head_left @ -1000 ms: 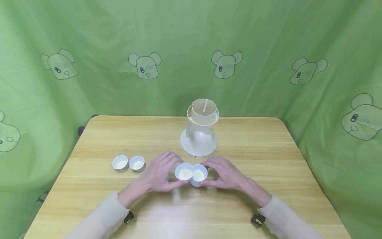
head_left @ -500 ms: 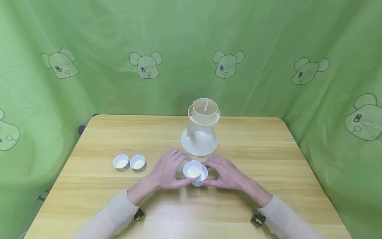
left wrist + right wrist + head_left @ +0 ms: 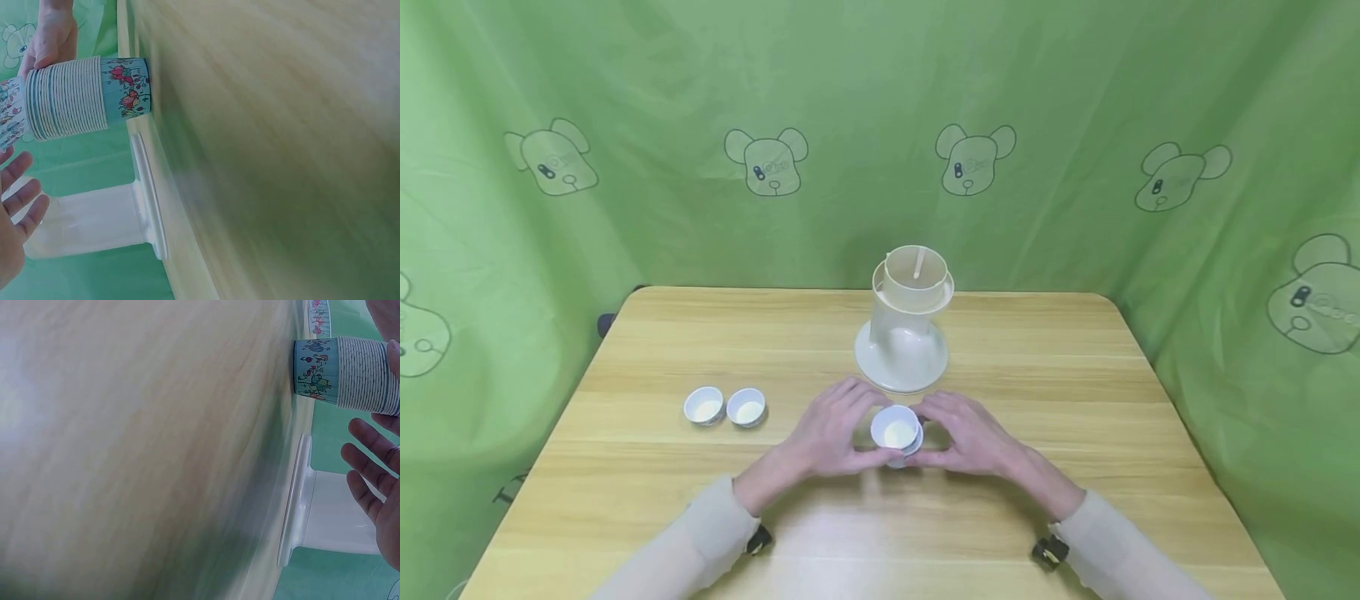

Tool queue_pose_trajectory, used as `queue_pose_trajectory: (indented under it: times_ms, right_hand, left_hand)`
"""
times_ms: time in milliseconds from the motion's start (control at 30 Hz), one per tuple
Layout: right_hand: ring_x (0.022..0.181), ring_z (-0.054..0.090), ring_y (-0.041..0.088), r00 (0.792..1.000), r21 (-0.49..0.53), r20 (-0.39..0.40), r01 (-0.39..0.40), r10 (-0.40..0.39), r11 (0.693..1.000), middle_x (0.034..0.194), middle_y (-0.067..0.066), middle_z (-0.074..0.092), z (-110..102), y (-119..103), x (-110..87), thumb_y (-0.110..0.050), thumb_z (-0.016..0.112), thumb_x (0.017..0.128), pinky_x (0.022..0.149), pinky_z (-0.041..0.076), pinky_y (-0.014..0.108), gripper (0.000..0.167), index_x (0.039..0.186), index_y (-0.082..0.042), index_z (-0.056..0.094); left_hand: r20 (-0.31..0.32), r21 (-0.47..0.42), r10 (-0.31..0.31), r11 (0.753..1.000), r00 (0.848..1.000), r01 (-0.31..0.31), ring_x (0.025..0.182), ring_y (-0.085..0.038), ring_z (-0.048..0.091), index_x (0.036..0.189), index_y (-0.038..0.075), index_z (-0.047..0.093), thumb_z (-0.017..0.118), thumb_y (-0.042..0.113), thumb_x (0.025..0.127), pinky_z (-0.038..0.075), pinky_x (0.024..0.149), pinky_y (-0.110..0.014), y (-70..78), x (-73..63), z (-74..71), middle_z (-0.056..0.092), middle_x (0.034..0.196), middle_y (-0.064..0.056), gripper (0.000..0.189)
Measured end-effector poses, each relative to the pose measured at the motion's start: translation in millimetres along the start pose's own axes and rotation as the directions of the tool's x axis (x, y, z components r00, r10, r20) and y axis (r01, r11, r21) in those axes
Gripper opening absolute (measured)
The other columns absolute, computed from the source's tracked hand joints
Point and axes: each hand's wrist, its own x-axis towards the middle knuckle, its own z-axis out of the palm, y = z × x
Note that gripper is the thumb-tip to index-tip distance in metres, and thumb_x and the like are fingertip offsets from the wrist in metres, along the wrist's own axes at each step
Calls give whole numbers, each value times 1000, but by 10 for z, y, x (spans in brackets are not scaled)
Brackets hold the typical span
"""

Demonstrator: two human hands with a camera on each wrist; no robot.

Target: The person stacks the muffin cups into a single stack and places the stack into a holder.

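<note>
**Cup stack [image 3: 69, 97] and upper cup [image 3: 892, 427]**

Cup stack: one column, upright on the counter [image 3: 1075, 400], in front of the white stand [image 3: 891, 358]; your right hand [image 3: 964, 435] grips it near the top. Upper cup: mouth up, just over the stack's mouth; your left hand [image 3: 833, 433] clasps it between thumb and fingers. You cannot tell how far its base sits inside the stack.

Edges and room: the stack stands well in from every counter edge. To your right, wood grain runs from your hand to the right edge, where the green curtain [image 3: 820, 75] hangs close. To your left, a strip of wood separates your hand from two more cups [image 3: 705, 407], side by side. Beyond your fingers, the white stand takes up the space towards the far edge. Your hands are nearly together, fingertips close around the cups.

By view: the head view alone gives you the white cup insides and the stand's round top. The left wrist view adds the many stacked rims, the blue floral print and your spread lower fingers. The right wrist view adds part of another printed cup beyond the stack.
</note>
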Motion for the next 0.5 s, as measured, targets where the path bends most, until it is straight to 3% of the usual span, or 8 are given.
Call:
queue_pose_trajectory:
  times_ms: [500]
  right_hand:
    - [99, 68, 6, 999, -10, -22, 27, -28, 1000, 109, -8, 77, 26, 23, 4, -66, 76, 86, 84, 60, 27, 62, 125, -18, 73]
  left_hand:
    - [83, 2, -18, 1000, 996, 18, 111, -15, 66, 119, 16, 67, 84, 59, 80, 59, 95, -29, -19, 3, 91, 72, 117, 2, 60]
